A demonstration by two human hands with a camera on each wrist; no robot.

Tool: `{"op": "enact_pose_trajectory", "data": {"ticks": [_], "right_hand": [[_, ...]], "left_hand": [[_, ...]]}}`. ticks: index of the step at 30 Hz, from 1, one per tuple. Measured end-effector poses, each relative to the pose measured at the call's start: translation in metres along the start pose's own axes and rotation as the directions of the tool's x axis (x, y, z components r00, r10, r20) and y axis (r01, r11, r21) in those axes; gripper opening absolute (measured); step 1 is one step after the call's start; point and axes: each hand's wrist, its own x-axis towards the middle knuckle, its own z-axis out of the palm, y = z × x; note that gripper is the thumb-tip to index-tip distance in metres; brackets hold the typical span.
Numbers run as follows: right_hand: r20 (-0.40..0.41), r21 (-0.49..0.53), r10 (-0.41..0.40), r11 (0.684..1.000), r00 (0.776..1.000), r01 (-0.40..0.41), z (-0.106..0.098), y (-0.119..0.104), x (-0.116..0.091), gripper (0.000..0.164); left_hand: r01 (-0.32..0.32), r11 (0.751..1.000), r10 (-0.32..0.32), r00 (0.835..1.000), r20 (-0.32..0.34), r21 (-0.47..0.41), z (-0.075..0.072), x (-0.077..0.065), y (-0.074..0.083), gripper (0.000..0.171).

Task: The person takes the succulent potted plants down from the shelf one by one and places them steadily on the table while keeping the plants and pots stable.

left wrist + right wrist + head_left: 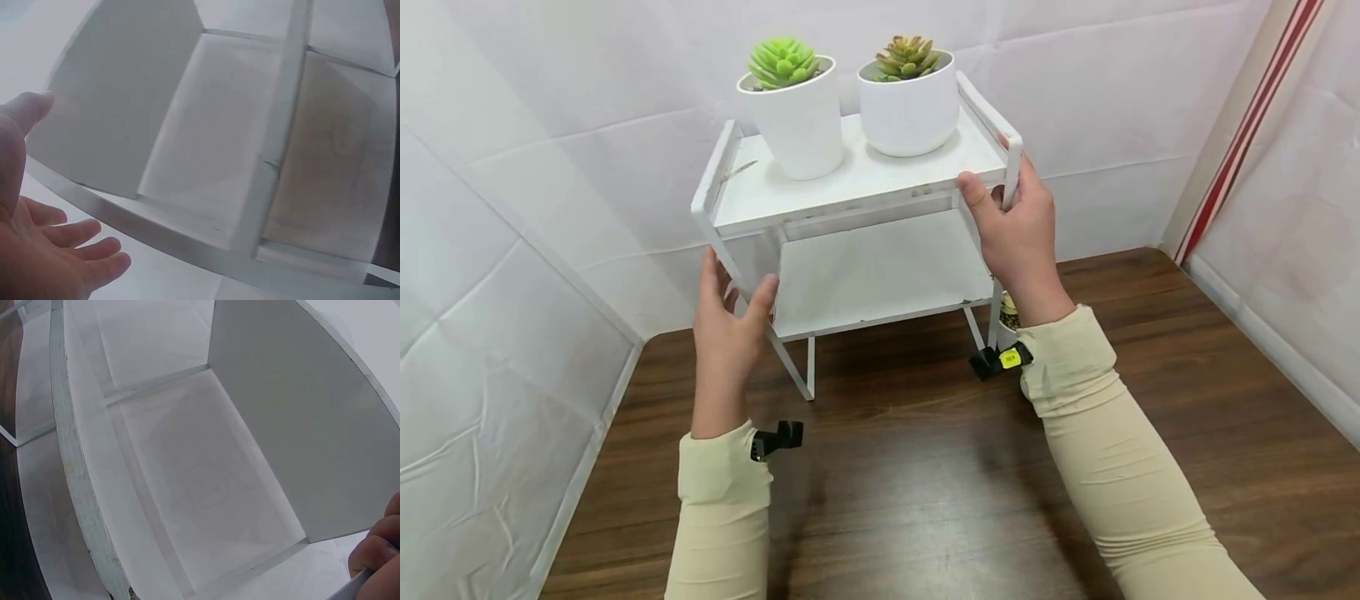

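Note:
A white two-tier shelf (880,275) stands over the wooden table. On its top board are a tapered white pot (801,125) with a bright green succulent (782,62) and a rounder white pot (910,112) with a reddish-green succulent (907,58). My right hand (1018,229) grips the shelf's right upright near the top, with curled fingers (375,547) on the bar in the right wrist view. Beside the left side frame, lower down, is my left hand (727,333). Its fingers (72,232) are spread and loosely bent, apart from the bar in the left wrist view.
Behind the shelf's right leg, a small potted plant (1008,312) is partly hidden by the right wrist. White sheeting (625,167) lines the back and sides. A red-striped strip (1247,125) runs down the back right corner above the brown wooden table (895,483).

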Motion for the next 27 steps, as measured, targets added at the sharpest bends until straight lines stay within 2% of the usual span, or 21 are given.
{"op": "enact_pose_trajectory", "data": {"ticks": [4, 11, 20, 27], "right_hand": [[0.002, 0.002, 0.000, 1.000, 1.000, 0.000, -0.001, -0.004, -0.002, 0.060], [0.008, 0.022, 0.007, 1.000, 1.000, -0.007, -0.005, -0.009, -0.004, 0.062], [0.002, 0.019, -0.013, 1.000, 1.000, 0.013, -0.005, -0.008, -0.003, 0.061], [0.003, 0.013, -0.008, 1.000, 1.000, 0.008, -0.005, -0.006, -0.002, 0.061]], "left_hand": [[0.012, 1.000, -0.012, 1.000, -0.011, -0.003, -0.003, 0.004, 0.010, 0.093], [-0.012, 1.000, 0.012, 1.000, -0.022, 0.010, -0.005, 0.010, 0.024, 0.093], [-0.034, 0.999, 0.034, 0.999, -0.031, -0.016, -0.008, 0.016, 0.041, 0.094], [-0.052, 0.997, 0.051, 0.998, -0.027, -0.063, -0.008, 0.012, 0.070, 0.093]]}}
